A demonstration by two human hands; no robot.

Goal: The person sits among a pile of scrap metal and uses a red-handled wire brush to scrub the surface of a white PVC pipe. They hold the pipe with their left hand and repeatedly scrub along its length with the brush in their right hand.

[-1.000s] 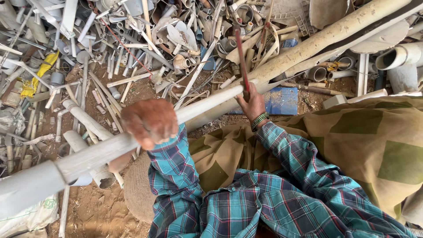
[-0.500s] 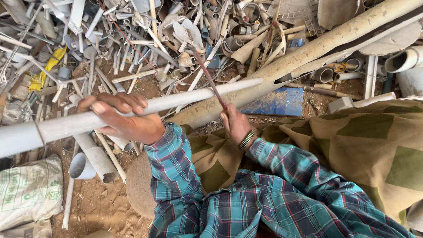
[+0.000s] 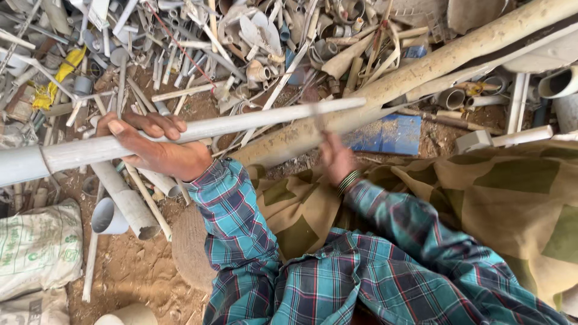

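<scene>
My left hand (image 3: 153, 149) grips a long grey plastic pipe (image 3: 259, 122) that runs from the left edge toward the middle of the view. My right hand (image 3: 337, 159), with bangles at the wrist, is blurred by motion just under the pipe's free end. It is closed on a thin dark tool (image 3: 320, 120), which shows only as a faint streak across the pipe. Both arms wear a teal plaid shirt.
A thick beige pipe (image 3: 421, 66) lies diagonally behind the grey one. A heap of scrap pipe pieces (image 3: 241, 36) covers the ground beyond. Short pipe stubs (image 3: 120, 204) and a white sack (image 3: 36, 253) lie at the left. A blue sheet (image 3: 391, 135) and a patterned cloth (image 3: 494, 192) lie at the right.
The thin tool was raised upright a second ago and has swung down onto the pipe near its end. My left hand has shifted its grip, fingers now over the top.
</scene>
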